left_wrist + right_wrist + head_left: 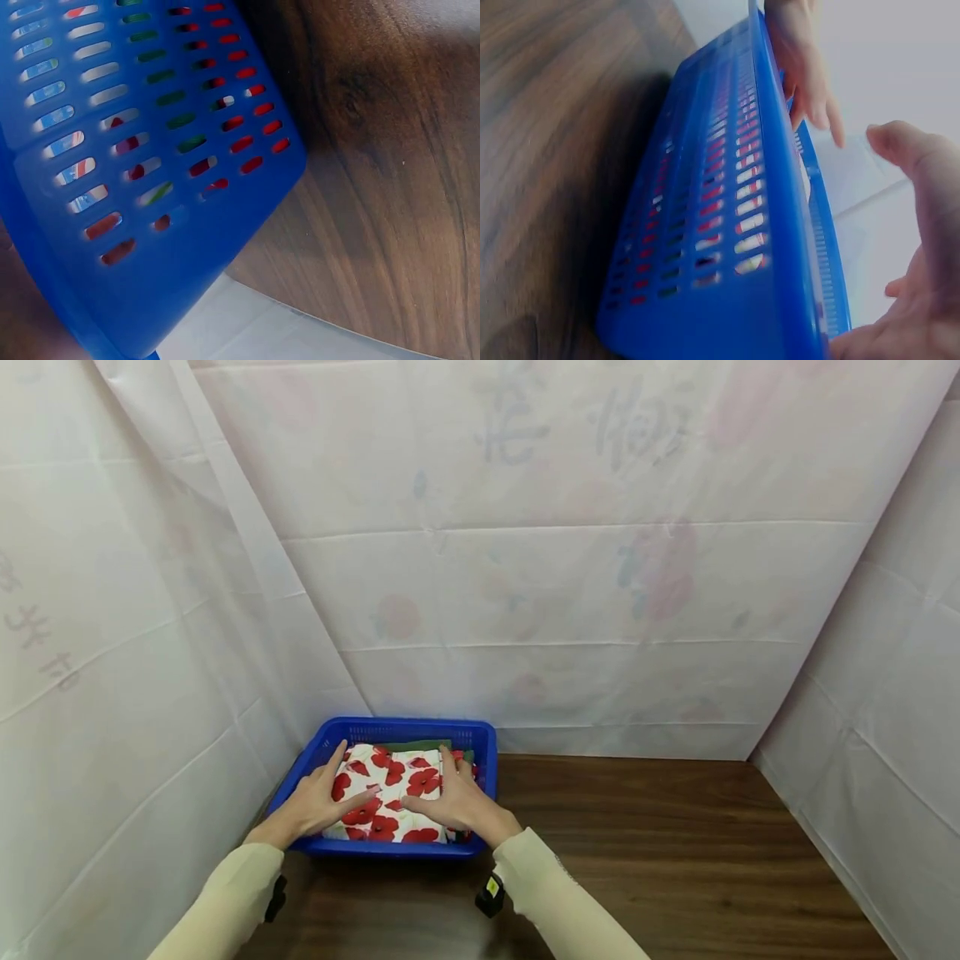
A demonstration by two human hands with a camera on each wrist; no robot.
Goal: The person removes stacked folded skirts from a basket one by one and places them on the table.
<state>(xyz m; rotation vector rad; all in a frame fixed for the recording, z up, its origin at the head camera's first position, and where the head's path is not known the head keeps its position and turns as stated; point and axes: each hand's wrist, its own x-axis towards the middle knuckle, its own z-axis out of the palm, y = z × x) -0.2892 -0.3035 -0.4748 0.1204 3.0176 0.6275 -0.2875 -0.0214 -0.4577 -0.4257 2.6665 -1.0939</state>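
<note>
Inside a blue plastic basket [390, 850] with slotted walls lies a folded white cloth [384, 828] printed with red flowers. My left hand [313, 800] rests along the cloth's left side, fingers extended and thumb over its top. At the right side, my right hand [454, 800] lies with its fingers spread and its thumb pointing inward across the cloth. A green cloth [420, 746] shows behind the flowered one, and red and green fabric shows beside the right fingers. Through the slots of the basket wall [202, 255], layers of white, green and red fabric appear in the left wrist view.
The basket stands on a dark wood-grain table [637, 835], at its back left. White sheets with faint prints hang as a back wall [570, 610] and on both sides. A black wrist device [491, 894] sits below the right sleeve.
</note>
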